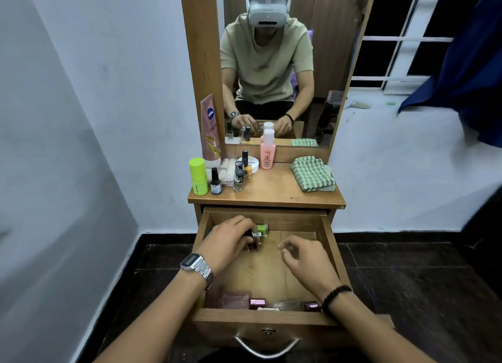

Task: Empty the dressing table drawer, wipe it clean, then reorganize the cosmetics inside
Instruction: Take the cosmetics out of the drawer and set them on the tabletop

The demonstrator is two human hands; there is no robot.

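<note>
A green-and-white checked cloth [312, 174] lies on the brown wooden dressing table [274, 193]. A lime-green tube [198, 176] and a pink bottle [268, 152] stand there. The wall [108, 91] is pale white.

Domestic bedroom corner: narrow wooden dressing desk [285, 191] with tall wood-framed mirror [274, 64], bottled cosmetics [239, 176], white-barred window [402, 39], dark blue curtain [467, 64].

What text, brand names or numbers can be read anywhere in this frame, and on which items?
"3": large digit on the pink bottle by the mirror; its smaller print is unreadable.
Blue oval logo and gold lettering on the pink tube: too blurred to read.
White jar lid print: too small.
Dark nail polish bottle label: illegible.
Wristwatch display: unreadable.
</note>
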